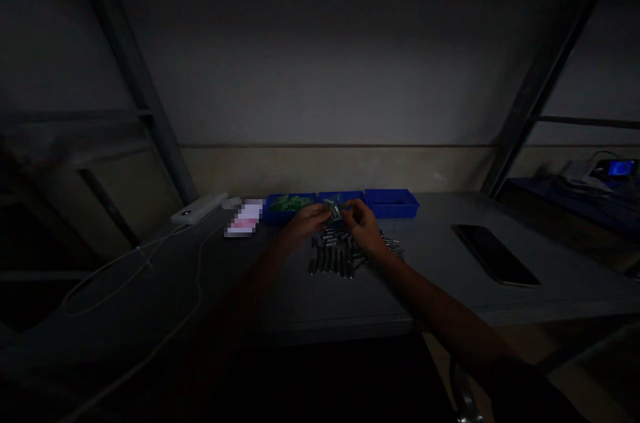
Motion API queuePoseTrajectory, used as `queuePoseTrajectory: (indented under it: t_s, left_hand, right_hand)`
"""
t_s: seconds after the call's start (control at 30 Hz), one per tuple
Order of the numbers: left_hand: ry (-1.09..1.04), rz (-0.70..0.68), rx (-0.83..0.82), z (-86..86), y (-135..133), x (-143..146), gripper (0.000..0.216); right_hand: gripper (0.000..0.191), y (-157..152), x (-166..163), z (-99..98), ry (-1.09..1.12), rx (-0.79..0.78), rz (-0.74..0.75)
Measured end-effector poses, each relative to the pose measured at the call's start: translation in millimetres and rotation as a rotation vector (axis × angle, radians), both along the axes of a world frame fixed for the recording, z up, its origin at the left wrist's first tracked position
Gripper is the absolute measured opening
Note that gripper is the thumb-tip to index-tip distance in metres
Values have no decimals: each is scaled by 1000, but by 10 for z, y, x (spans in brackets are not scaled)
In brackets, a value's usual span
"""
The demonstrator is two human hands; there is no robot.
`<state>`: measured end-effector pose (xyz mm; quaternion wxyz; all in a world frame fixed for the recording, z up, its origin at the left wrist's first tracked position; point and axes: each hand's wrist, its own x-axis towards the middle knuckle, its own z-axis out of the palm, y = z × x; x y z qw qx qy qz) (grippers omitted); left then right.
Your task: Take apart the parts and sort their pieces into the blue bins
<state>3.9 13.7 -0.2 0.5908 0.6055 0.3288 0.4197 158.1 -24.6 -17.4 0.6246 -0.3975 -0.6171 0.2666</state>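
In front of the middle blue bin, my left hand [306, 222] and my right hand [364, 228] meet with fingers closed. Between their fingertips is a small clear packet [335, 211] with pale green and shiny bits showing; its exact contents are too dim to make out. Just below the hands, several short metal pins [333, 260] lie on the grey table [280, 296], some in a row and others in a loose heap. My right wrist partly covers the heap. Green pieces in clear wrapping [293, 202] fill the left blue bin [273, 218].
To the right of the middle blue bin [327, 196] stands another blue bin [400, 210]. A dark phone [495, 255] lies at the right. On the left are a lit phone [245, 220], a white power bank [199, 208] and a white cable [200, 270]. Metal posts [530, 103] frame the table.
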Motion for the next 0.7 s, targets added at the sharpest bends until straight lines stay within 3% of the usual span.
queuePoseTrajectory:
  t_s: [0.13, 0.3, 0.7]
  left_hand:
    - [-60, 52, 104, -24, 24, 38, 25]
    - [22, 96, 194, -38, 36, 62, 29]
    - [73, 90, 236, 1, -39, 111, 29]
  right_hand:
    - [24, 27, 8, 9, 54, -33, -34]
    - [20, 58, 34, 10, 88, -69, -64]
    - [19, 129, 39, -19, 164, 1, -94]
